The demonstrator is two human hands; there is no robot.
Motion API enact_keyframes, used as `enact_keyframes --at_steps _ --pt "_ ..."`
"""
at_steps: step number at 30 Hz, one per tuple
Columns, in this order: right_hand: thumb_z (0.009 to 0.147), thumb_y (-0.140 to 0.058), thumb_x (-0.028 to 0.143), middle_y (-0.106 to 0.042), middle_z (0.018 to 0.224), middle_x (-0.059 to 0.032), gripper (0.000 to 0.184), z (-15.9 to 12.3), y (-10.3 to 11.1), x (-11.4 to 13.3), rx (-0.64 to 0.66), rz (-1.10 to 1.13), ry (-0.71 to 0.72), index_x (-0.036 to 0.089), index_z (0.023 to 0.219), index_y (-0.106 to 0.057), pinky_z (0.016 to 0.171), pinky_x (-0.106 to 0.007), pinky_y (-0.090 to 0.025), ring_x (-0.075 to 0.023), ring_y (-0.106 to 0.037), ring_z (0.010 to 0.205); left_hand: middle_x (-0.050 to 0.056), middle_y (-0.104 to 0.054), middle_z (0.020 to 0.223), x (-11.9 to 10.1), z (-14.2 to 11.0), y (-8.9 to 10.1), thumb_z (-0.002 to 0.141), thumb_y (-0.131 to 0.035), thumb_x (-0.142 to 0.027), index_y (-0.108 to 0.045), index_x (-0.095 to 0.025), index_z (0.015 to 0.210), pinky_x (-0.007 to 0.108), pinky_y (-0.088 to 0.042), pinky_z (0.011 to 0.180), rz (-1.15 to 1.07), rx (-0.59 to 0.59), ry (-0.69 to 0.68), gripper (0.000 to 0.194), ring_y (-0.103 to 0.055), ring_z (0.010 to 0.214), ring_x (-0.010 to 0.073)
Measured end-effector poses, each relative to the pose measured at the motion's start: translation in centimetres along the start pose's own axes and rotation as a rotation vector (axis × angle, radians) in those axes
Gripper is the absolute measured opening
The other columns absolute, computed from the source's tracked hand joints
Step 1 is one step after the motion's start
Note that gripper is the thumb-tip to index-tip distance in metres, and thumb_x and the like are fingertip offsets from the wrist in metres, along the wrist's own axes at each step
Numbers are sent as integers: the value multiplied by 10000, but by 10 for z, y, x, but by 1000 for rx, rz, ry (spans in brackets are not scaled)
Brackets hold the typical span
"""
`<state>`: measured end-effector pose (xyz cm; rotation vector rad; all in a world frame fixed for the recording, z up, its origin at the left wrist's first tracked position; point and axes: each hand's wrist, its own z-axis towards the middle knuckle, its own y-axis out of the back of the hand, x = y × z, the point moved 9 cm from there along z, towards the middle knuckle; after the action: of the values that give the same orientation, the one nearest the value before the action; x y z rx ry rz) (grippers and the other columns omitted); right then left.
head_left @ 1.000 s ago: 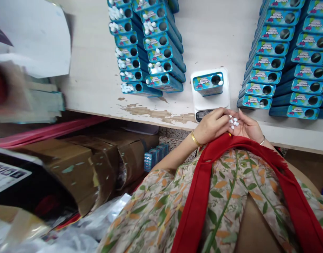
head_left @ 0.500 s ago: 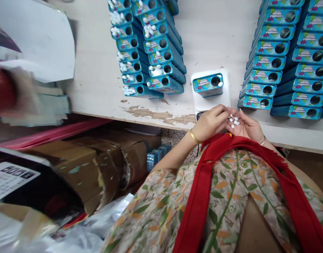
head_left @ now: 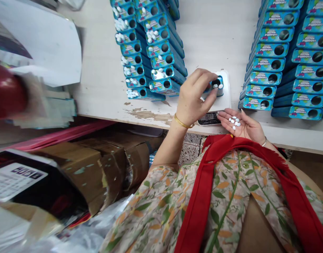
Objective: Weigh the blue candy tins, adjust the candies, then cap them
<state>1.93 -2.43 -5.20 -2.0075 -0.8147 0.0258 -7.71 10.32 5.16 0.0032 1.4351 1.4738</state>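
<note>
The left hand [head_left: 195,92] now sits higher, fingers parted at the tin [head_left: 219,92] right of centre; the right hand [head_left: 243,129] lies palm-up below, cupping white pellets [head_left: 235,123].

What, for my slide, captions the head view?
Left hand over blue rectangular tin on white scale; right hand holds white oval pellets.

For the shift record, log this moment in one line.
left hand: over blue candy tin | right hand: palm up, holding white candies | tin: on digital scale
</note>
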Motion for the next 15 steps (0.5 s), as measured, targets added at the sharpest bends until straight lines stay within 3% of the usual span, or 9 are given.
enact_keyframes --at_steps 2,6,9,12,15 --pt "971 -510 356 -657 1317 -107 320 0 2 1 -8 -10 7 153 1173 -652 1075 -319 -515 -180 -622 1242 89 -619 1152 7 -3 6 1024 -387 -442 -548 -265 1199 502 -483 953 4 -6 46 296 -557 1053 251" --pt "933 -541 217 -681 1278 -93 263 0 6 0 -31 -54 4 175 1172 -641 1043 -326 -540 -172 -642 1214 59 -641 1099 12 -17 37 1019 -384 -436 -578 -312 1149 489 -485 930 91 -192 84 265 -559 1052 255" --pt "933 -576 217 -734 1141 -96 229 1 10 -4 -55 -93 -27 175 1151 -629 948 -305 -589 -178 -704 1098 57 -650 1077 8 -24 51 1027 -401 -407 -595 -277 1147 478 -498 914 208 -271 60 263 -569 1043 239" --pt "949 -593 256 -758 949 -67 127 3 16 -4 -86 -120 -24 178 1045 -622 774 -238 -620 -158 -749 893 54 -659 1166 -1 -21 41 1025 -437 -361 -611 -270 1197 516 -459 970 238 -203 -33 261 -573 1086 239" --pt "953 -610 286 -738 826 -38 112 3 19 -4 -98 -165 -31 174 945 -606 640 -190 -597 -121 -724 705 38 -599 1357 -3 -13 10 1007 -476 -414 -600 -292 1253 623 -309 1104 214 3 -120 301 -510 1255 283"
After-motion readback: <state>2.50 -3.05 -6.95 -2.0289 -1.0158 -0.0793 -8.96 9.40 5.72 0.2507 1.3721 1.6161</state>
